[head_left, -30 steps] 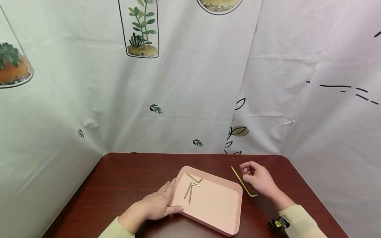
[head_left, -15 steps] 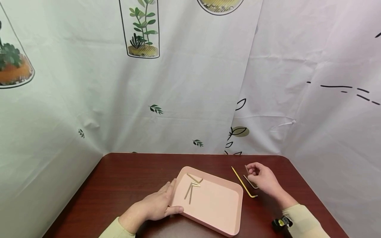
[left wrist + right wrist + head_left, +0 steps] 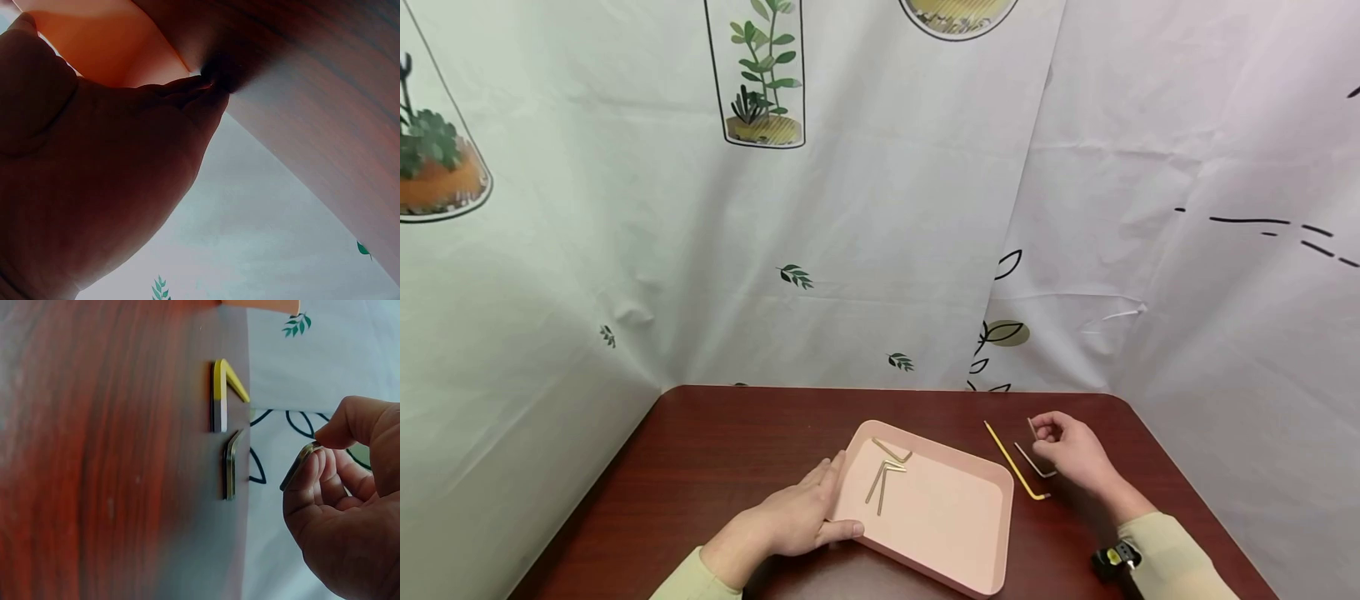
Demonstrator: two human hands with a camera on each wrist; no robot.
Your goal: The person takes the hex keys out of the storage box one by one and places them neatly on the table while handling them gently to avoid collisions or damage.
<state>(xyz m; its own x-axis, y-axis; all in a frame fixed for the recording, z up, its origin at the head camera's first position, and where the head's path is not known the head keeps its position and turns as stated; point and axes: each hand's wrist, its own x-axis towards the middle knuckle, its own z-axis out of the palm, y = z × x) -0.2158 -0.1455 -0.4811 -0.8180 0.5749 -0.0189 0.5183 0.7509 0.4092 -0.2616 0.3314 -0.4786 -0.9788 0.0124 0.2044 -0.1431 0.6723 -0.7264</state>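
While the pink tray is touched by the left hand — fingers straight — an L-shaped key is pinched by the right hand above the tabletop, toward its far right corner.

To the left of the pink tray, the left hand runs off two edges of the left wrist view, its fingertips lost in dark shadow there. Inside the tray, three L-shaped keys are too small to read for markings. To the right of the tray, the right hand hides part of the held metal key from the head camera. Below and either side of the tray, the left sleeve and right sleeve leave the head view at its bottom edge. Both wrist views crop the tray itself.
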